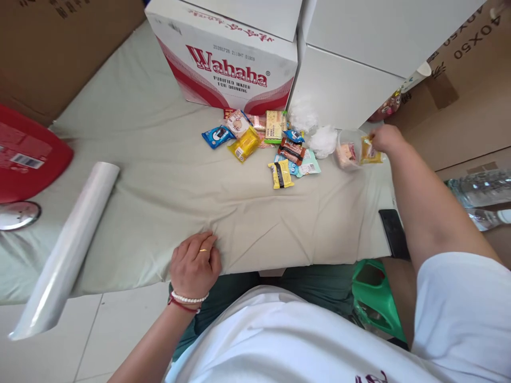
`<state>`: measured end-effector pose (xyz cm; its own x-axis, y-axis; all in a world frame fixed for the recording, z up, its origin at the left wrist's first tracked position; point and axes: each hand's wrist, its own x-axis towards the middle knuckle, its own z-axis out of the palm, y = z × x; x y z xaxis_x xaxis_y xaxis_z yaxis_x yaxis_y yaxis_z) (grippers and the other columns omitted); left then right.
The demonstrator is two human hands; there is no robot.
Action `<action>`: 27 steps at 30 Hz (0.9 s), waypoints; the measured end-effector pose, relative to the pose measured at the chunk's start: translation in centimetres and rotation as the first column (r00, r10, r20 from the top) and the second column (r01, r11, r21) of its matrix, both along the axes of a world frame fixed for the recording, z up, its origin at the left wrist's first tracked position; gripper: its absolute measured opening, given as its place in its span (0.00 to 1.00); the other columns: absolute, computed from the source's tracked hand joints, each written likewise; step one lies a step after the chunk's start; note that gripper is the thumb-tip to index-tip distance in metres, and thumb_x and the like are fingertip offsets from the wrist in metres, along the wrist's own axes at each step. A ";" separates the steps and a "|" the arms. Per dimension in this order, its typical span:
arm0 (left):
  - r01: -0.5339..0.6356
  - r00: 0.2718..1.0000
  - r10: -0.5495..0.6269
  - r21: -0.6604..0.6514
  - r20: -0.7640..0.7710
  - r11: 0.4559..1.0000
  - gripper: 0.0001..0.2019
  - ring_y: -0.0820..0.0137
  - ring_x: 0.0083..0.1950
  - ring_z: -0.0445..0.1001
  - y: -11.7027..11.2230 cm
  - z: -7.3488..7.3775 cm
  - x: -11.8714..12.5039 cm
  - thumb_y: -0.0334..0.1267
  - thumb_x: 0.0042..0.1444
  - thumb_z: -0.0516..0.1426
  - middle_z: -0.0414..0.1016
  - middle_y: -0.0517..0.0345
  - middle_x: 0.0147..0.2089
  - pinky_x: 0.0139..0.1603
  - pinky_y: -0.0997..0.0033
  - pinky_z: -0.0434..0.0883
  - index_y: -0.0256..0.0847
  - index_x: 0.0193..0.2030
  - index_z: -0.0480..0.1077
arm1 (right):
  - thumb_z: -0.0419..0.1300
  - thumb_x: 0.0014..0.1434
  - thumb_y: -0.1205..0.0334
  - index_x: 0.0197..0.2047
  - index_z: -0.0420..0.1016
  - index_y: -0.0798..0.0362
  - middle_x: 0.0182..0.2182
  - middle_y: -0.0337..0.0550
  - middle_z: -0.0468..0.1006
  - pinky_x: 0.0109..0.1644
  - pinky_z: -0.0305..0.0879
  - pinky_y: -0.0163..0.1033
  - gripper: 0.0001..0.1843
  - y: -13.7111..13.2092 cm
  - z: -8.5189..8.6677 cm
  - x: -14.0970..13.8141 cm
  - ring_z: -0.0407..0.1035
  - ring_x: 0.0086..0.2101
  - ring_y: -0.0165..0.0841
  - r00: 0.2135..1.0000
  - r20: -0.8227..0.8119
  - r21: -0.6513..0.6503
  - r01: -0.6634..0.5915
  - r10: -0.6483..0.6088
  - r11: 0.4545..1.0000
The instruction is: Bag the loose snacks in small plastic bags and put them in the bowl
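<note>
My right hand (385, 139) reaches far out to the right and pinches a small yellow snack packet (369, 151). The packet sits beside a clear plastic bag (346, 154) with a pinkish packet inside. My left hand (195, 263) rests on the near edge of the pale cloth (159, 181), fingers curled down onto the fabric, holding nothing I can see. Several small snack packets (271, 143) lie scattered in the middle, among them a blue one (217, 136) and yellow ones (244, 143).
A Wahaha water carton (227, 58) and white boxes (347, 64) stand at the back. A roll of clear film (67, 244) lies at left beside a red item (27, 154). Crumpled plastic bags (315, 130), a black phone (393, 234), water bottles (479, 197) and a green stool (377, 298) are at right.
</note>
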<state>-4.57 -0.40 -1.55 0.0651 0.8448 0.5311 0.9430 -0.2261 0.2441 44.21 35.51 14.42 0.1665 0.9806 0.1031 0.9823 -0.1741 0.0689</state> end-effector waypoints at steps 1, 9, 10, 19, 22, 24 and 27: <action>-0.006 1.000 0.006 -0.003 0.008 1.000 0.14 0.56 0.52 0.79 0.0 0.0 0.0 0.28 0.58 0.58 0.84 0.47 0.50 0.53 0.56 0.73 0.42 0.50 0.76 | 0.60 0.60 0.76 0.26 0.80 0.66 0.36 0.56 0.83 0.45 0.59 0.43 0.12 0.6 -0.9 -0.7 0.72 0.38 0.29 1.000 0.001 -0.061 0.016 -0.016 0.998; -0.021 0.999 0.022 -0.023 0.032 1.000 0.16 0.56 0.51 0.79 -0.2 -0.3 0.0 0.29 0.58 0.58 0.83 0.49 0.49 0.53 0.54 0.74 0.45 0.51 0.75 | 0.59 0.57 0.80 0.21 0.64 0.52 0.38 0.57 0.81 0.46 0.56 0.46 0.19 0.8 -4.4 -2.5 0.70 0.39 0.31 0.998 0.018 -0.077 0.059 -0.058 0.995; -0.024 0.999 0.024 -0.025 0.036 0.999 0.16 0.56 0.51 0.79 -0.2 -0.3 0.0 0.29 0.58 0.58 0.83 0.48 0.49 0.54 0.54 0.74 0.45 0.52 0.75 | 0.60 0.59 0.79 0.22 0.64 0.52 0.38 0.56 0.80 0.45 0.56 0.46 0.18 0.6 -4.6 -2.2 0.68 0.39 0.30 0.999 0.016 -0.049 0.053 -0.052 0.997; 0.006 1.000 -0.007 0.045 0.015 0.999 0.14 0.56 0.50 0.79 0.0 0.2 0.1 0.27 0.58 0.59 0.83 0.47 0.48 0.52 0.56 0.74 0.42 0.50 0.75 | 0.58 0.70 0.63 0.38 0.74 0.53 0.48 0.55 0.75 0.47 0.59 0.44 0.07 -2.0 -4.6 -2.6 0.63 0.51 0.41 0.998 -0.043 0.310 -0.038 0.054 0.950; -0.005 1.000 0.004 0.046 0.019 0.999 0.14 0.56 0.49 0.79 0.0 0.1 0.1 0.26 0.57 0.59 0.83 0.48 0.48 0.51 0.56 0.74 0.43 0.49 0.75 | 0.55 0.72 0.61 0.47 0.76 0.53 0.51 0.54 0.75 0.51 0.63 0.46 0.10 -1.5 -3.3 -5.6 0.67 0.48 0.43 0.990 -0.084 0.397 -0.075 0.118 0.915; -0.007 0.999 0.006 0.036 0.034 0.999 0.14 0.56 0.50 0.79 -0.1 0.0 0.1 0.26 0.57 0.59 0.83 0.49 0.48 0.51 0.56 0.74 0.44 0.49 0.75 | 0.54 0.72 0.60 0.49 0.77 0.53 0.50 0.53 0.77 0.53 0.64 0.47 0.12 -0.9 -3.0 -8.4 0.69 0.47 0.44 0.966 -0.066 0.326 -0.217 0.251 0.920; -0.001 0.998 0.000 0.017 0.067 1.000 0.14 0.56 0.50 0.79 -0.2 -0.1 0.1 0.26 0.57 0.60 0.84 0.48 0.48 0.52 0.55 0.74 0.44 0.49 0.76 | 0.56 0.71 0.56 0.51 0.76 0.53 0.50 0.53 0.77 0.52 0.64 0.47 0.13 0.1 -3.8 -12.6 0.70 0.48 0.46 0.910 -0.045 0.191 -0.396 0.412 0.898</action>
<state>-4.50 -0.57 -1.66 0.0284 0.8358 0.5483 0.9248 -0.2302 0.3030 31.60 35.56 10.58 -0.2248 0.9330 0.2812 0.9714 0.2372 -0.0104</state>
